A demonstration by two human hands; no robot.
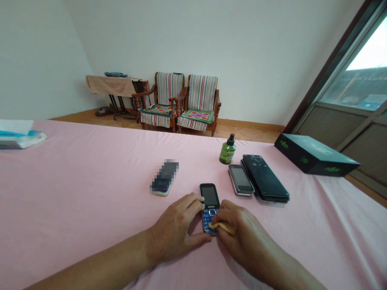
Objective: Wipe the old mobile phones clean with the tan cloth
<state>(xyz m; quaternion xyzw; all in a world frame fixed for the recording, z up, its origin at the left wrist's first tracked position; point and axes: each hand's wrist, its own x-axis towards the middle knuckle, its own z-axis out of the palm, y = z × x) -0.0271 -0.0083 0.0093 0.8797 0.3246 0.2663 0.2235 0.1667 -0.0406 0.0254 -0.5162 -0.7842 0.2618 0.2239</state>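
A keypad mobile phone (209, 195) with a dark screen and blue keys lies face up on the pink cloth in front of me. My left hand (179, 227) grips it from the left, fingertips on its upper left edge and thumb by its bottom end. In the closed fingers of my right hand (242, 231) is a yellow cloth (223, 227), pressed onto the keypad. Part of the cloth is hidden in the fist. Farther left lies another phone (165, 177), blurred by pixels. A grey touchscreen phone (241, 179) rests to the right, against a stack of black phones or tablets (266, 177).
Behind the phones stands a green spray bottle (227, 151). A black box (314, 155) sits at the far right, and a white and blue packet (18, 135) at the far left. Beyond the pink-covered surface (90, 173) are two wooden chairs (196, 102) and a small table (115, 85).
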